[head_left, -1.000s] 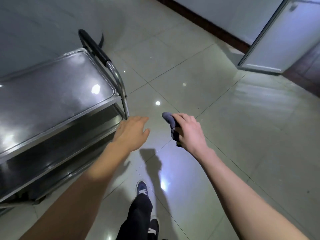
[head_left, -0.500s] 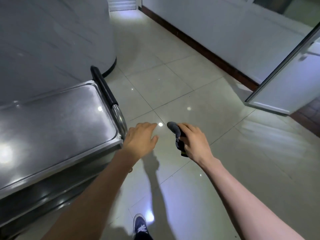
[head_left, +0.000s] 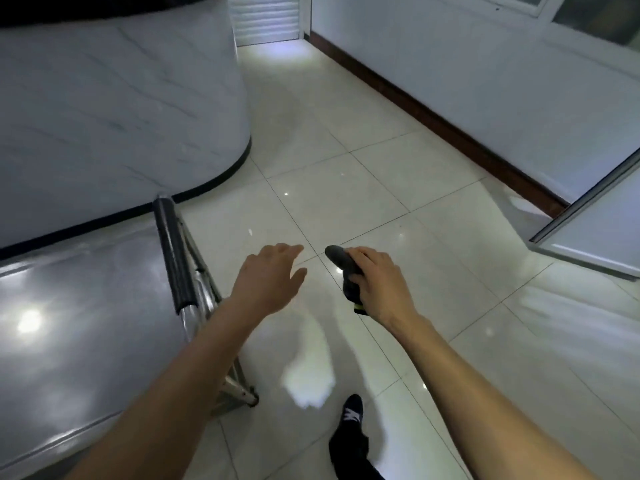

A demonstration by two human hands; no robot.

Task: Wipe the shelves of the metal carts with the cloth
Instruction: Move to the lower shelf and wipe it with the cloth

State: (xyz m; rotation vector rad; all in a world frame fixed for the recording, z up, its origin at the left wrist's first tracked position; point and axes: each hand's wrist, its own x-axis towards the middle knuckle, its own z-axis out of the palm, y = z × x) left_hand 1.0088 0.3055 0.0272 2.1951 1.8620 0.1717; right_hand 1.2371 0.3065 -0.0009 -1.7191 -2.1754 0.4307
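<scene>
Right hand [head_left: 382, 282] grips a crumpled grey cloth [head_left: 346, 271] beside the shiny steel cart [head_left: 86, 306].

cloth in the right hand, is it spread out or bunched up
Bunched up. The dark cloth sits wadded inside the right hand, whose fingers curl round it; only a rounded end pokes out, held over the floor, not touching the cart.

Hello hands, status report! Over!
Left hand open, holding nothing. Right hand grips the cloth. Both over the floor beside the cart, cloth off the shelf. Nothing in the way.
</scene>
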